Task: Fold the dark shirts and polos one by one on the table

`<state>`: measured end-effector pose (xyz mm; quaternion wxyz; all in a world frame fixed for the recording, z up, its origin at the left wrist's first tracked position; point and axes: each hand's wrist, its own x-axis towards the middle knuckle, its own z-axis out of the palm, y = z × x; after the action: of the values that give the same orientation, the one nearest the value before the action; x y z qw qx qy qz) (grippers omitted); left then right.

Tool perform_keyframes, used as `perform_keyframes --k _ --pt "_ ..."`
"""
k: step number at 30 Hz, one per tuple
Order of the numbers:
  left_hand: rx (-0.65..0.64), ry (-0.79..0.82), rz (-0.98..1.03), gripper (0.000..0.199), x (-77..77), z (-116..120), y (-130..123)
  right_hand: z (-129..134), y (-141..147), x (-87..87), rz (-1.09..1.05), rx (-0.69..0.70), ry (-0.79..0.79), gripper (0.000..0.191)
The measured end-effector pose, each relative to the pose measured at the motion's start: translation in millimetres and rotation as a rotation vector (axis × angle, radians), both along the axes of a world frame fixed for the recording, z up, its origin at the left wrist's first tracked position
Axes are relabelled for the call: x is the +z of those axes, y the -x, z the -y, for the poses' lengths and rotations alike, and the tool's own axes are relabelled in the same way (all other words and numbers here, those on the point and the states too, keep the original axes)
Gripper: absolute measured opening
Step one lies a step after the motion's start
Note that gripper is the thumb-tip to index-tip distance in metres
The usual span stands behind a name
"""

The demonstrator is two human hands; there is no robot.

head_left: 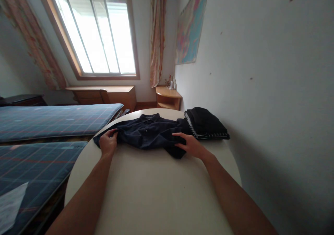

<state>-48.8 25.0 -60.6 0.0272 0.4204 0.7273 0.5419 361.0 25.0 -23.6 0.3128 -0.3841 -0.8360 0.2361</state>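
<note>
A dark navy collared shirt [146, 132] with buttons lies spread across the far part of the round white table [161, 189], its collar pointing away from me. At its left side, my left hand [108, 143] pinches the edge of the cloth between thumb and fingers. My right hand [191, 144] is at the shirt's right side, by a sleeve, with thumb and fingers apart. Whether the right fingertips touch the cloth or hover just over it is hard to see. Just beyond that hand sits a folded black cloth stack [206, 122] with a pale-stitched edge.
Two plaid mattresses [57, 122] lie left of the table, a white paper [13, 205] on the nearer one. The wall [273, 106] runs close along the right. A wooden desk [121, 96] and a corner shelf [168, 92] stand beneath and beside the window.
</note>
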Motion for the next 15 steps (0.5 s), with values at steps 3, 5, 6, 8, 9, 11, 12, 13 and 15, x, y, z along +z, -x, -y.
perform_keyframes --k 3,5,6,8,9,11,12,13,15 --pt "0.051 -0.069 -0.01 0.036 5.7 2 2 -10 -4 -1.9 -0.273 -0.191 -0.074 0.047" --pt "0.109 -0.113 -0.019 0.041 11.2 4 1 -18 -7 -4.2 -0.461 -0.308 -0.103 0.047" --pt "0.132 -0.128 -0.02 0.043 14.0 5 0 -22 -9 -5.3 -0.544 -0.345 -0.114 0.046" --pt "0.156 -0.126 -0.014 0.045 18.1 6 -1 -28 -12 -7.2 -0.651 -0.398 -0.152 0.041" --pt "0.157 -0.108 -0.012 0.047 19.3 7 -3 -29 -13 -8.0 -0.665 -0.419 -0.176 0.037" --pt "0.145 -0.041 -0.017 0.048 19.8 6 -5 -30 -15 -9.5 -0.62 -0.452 -0.215 0.029" --pt "0.13 -0.007 -0.024 0.047 19.4 6 -6 -29 -15 -10.4 -0.572 -0.457 -0.231 0.025" --pt "0.109 0.023 -0.035 0.046 18.7 5 -8 -28 -15 -11.4 -0.513 -0.448 -0.248 0.023" --pt "0.057 0.077 -0.047 0.043 17.0 3 -10 -26 -14 -13.6 -0.378 -0.403 -0.288 0.024"
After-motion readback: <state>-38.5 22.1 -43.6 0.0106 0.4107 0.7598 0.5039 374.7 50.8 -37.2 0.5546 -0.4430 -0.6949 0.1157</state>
